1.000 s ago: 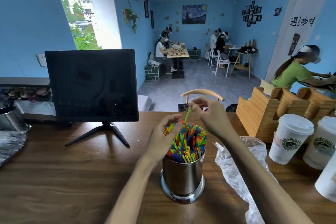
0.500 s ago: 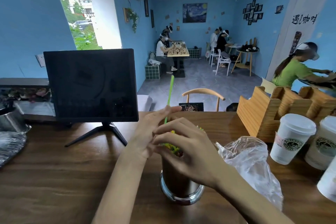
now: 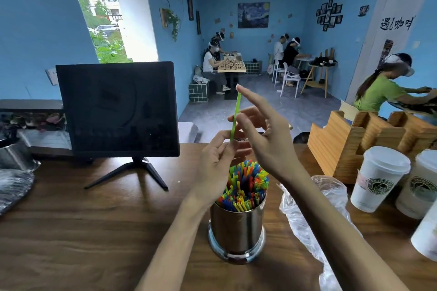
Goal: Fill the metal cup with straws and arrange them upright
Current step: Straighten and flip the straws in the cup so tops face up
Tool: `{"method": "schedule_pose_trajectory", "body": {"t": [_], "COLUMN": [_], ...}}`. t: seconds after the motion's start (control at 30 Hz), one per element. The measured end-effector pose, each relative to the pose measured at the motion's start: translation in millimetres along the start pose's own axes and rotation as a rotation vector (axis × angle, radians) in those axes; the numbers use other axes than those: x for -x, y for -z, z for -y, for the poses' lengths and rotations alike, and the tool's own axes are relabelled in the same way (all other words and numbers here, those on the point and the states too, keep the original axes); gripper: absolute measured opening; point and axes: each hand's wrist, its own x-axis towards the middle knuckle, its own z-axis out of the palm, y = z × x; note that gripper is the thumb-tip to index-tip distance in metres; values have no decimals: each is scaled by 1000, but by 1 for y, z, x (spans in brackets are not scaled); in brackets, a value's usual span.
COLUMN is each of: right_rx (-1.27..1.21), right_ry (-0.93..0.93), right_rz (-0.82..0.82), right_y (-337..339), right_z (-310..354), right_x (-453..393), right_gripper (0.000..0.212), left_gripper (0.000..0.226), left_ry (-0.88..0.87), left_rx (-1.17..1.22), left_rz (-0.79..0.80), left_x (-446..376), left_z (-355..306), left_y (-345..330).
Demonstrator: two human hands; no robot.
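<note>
Our left hand (image 3: pixel 216 163) pinches a green straw (image 3: pixel 234 117) upright between thumb and fingers (image 3: pixel 233 146), while our right hand (image 3: pixel 264 139), which covered the cup half a second ago, has lifted with fingers spread, holding nothing. That uncovers the metal cup (image 3: pixel 237 231) on the tabletop (image 3: pixel 94 231), already packed with straws (image 3: pixel 246 186); this one likely goes in next.

We read black brush characters "遇见咖啡" on the white door panel (image 3: pixel 397 23) at the right wall, though the last strokes are unclear. The paper cups (image 3: pixel 378 177) on the counter carry round green-and-black logos with ring lettering too small for us to make out. We find nothing else legible.
</note>
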Motion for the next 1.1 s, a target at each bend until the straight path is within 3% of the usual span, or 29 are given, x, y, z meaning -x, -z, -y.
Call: {"method": "schedule_pose_trajectory", "body": {"t": [0.23,0.33,0.43,0.5,0.63,0.73,0.83,0.9,1.0,1.1], "right_rx": [155,212,291,349,373,261,66,108,165,196], "right_ry": [101,66,46,38,-81,-211,-388,-522,-692,-742], "right_rz": [-57,-15,27,59,156,230,105,79,233,331], "right_y": [-2,-5,-8,-11,-8,1,13,26,40,42], "right_z": [-8,-23,-42,-53,-70,-72,-66,-68,-77,-80], "right_x": [-2,9,25,36,49,45,38,34,35,38], "right_gripper": [50,42,15,21,46,41,30,17,24,31], "left_gripper": [20,23,24,25,25,23,23,25,26,25], "left_ry": [-13,-3,15,13,23,39,63,84,88,99], "left_rx": [-246,-265,-251,-267,-312,-301,-358,-414,-463,-484], "left_rz": [9,-69,-128,-137,-108,-62,-13,6,24,41], "left_x": [-5,0,3,4,2,-1,-2,-2,-2,-2], "left_z": [3,15,22,24,27,31,37,40,43,44], "left_y": [5,11,17,22,26,27,27,27,28,28]}}
